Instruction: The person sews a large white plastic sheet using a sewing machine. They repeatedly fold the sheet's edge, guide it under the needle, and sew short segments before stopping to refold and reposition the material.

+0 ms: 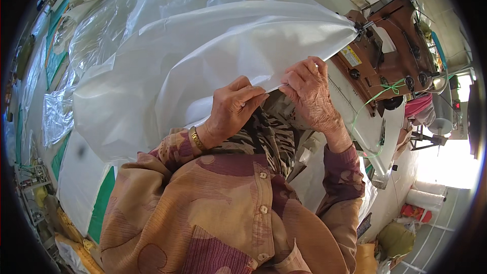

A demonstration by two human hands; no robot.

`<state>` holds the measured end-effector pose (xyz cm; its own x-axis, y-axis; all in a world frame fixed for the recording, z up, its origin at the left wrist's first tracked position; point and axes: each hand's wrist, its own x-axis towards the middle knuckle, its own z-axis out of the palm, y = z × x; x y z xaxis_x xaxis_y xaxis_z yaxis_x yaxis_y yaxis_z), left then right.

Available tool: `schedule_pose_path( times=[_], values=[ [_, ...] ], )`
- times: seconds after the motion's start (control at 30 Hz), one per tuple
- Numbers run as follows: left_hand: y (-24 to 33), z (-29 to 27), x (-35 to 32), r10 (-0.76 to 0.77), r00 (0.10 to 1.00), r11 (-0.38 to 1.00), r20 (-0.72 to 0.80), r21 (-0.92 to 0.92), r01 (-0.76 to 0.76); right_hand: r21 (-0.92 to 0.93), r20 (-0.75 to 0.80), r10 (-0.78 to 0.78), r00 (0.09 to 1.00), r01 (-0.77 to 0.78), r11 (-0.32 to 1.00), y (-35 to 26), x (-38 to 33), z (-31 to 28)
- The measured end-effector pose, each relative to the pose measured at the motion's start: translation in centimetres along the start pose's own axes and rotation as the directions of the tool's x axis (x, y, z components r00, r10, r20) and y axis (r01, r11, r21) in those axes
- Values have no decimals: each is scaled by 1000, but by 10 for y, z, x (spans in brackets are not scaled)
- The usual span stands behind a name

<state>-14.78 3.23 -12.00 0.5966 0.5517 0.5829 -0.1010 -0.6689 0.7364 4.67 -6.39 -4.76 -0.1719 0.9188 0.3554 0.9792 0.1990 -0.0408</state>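
Observation:
A large sheet of white translucent plastic-like fabric (213, 53) spreads across the work surface in front of me. Its far right end is gathered under the needle area of a brown sewing machine (390, 56). My left hand (231, 104) pinches the near edge of the sheet between thumb and fingers. Just right of it, my right hand (310, 91) also has its fingers closed on that edge, nearer the machine. A short stretch of edge runs between the two hands. The fingertips of the right hand partly hide what they grip.
Clear plastic film (106, 30) lies crumpled at the left and back. A green cord (362, 106) hangs from the machine, right of my right hand. White rolls (425, 199) and bundled cloth stand at the lower right, by a bright window.

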Motion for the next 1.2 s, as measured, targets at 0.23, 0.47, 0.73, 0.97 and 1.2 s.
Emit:
schedule_pose_path(
  times=[0.23, 0.47, 0.73, 0.97, 1.2],
  values=[
    [12, -13, 8, 148, 987, 977, 61, 147, -155, 46, -30, 0, 1000, 1, 999, 0, 4, 0],
    [22, -19, 13, 153, 964, 967, 216, 168, -191, 68, -53, -16, 998, 20, 998, 12, 12, -8],
    [34, -18, 38, 153, 949, 978, 274, 94, -185, 80, -20, -65, 998, 66, 995, 37, 18, -30],
    [40, -29, 57, -127, 936, 983, 329, -83, 162, 174, -93, -22, 995, 38, 984, 83, 14, -28],
    [27, -38, 67, -174, 932, 958, 318, -166, 236, 196, -193, 63, 979, -25, 980, 115, 10, -24]
  ],
)
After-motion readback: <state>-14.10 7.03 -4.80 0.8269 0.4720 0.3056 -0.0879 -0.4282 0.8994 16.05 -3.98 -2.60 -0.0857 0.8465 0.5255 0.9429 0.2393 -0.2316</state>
